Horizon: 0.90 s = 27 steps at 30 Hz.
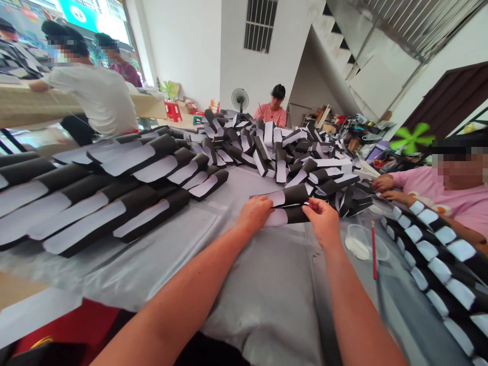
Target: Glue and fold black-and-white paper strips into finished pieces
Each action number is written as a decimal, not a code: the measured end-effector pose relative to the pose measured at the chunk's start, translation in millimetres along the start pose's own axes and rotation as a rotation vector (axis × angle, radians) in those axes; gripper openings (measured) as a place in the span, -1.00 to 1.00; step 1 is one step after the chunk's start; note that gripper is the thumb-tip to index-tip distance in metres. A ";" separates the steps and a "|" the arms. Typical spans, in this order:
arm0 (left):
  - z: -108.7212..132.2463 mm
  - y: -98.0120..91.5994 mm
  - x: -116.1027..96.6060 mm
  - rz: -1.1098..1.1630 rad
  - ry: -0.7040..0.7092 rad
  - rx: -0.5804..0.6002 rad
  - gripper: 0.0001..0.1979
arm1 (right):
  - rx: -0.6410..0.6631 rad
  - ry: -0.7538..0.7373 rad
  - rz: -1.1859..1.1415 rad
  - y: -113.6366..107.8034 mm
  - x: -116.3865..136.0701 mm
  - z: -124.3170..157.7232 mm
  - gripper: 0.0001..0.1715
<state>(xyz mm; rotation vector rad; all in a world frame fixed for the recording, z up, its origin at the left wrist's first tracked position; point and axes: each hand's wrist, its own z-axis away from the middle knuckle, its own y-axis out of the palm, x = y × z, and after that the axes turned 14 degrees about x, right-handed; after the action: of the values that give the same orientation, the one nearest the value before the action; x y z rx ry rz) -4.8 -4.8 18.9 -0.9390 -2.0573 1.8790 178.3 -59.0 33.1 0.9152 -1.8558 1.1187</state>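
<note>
Both forearms come in from 6 o'clock. The left hand (254,213) and right hand (322,221) are a short way apart, each pinching one end of a curled black-and-white paper piece (284,206) at 12 o'clock, just above the grey plastic table cover (267,305). A narrow slit runs through the piece; whether it is one sheet or two cannot be told.

At 10 o'clock, similar curled pieces lie in overlapping rows (107,188), the nearest just beside the left hand. A loose heap (263,147) stands at 12 o'clock, its near edge close to the held piece. More rows (438,264) lie at 3 o'clock. Nearest the right hand, at 2 o'clock, sit a clear plastic dish (366,244) with white residue and a thin red stick (374,251).

A co-worker in a pink sleeve (396,180) sits at 2 o'clock, hands (383,182) at the table edge. Another person in a coral shirt (272,114) sits beyond the heap, beside a pedestal fan (240,99). A person in a white T-shirt (91,96) stands at 10 o'clock. The wall sign (76,12) at 11 o'clock shows no legible writing.
</note>
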 end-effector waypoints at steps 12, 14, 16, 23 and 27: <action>0.1 -1.3 -0.6 -0.003 -0.004 0.017 -0.84 | 0.015 -0.014 0.175 -2.3 5.2 0.7 -0.52; 0.3 -2.1 -1.1 -0.007 -0.006 0.027 -0.84 | 0.015 0.001 0.165 -1.9 5.5 0.9 -0.54; 0.6 -2.9 -1.8 -0.014 -0.003 0.039 -0.84 | 0.002 0.006 0.164 -1.3 6.2 1.5 -0.56; 1.1 -2.0 -2.9 -0.019 -0.019 0.048 -0.84 | 0.004 -0.042 0.230 -1.2 5.8 2.4 -0.45; 0.8 -2.0 -2.9 -0.019 -0.017 0.049 -0.84 | 0.004 -0.040 0.246 -1.6 5.8 1.5 -0.55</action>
<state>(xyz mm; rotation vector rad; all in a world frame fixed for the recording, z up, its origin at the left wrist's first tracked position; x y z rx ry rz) -3.6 -7.2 21.4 -0.8920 -2.0123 1.9260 176.7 -62.0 38.2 0.7288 -2.0407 1.2588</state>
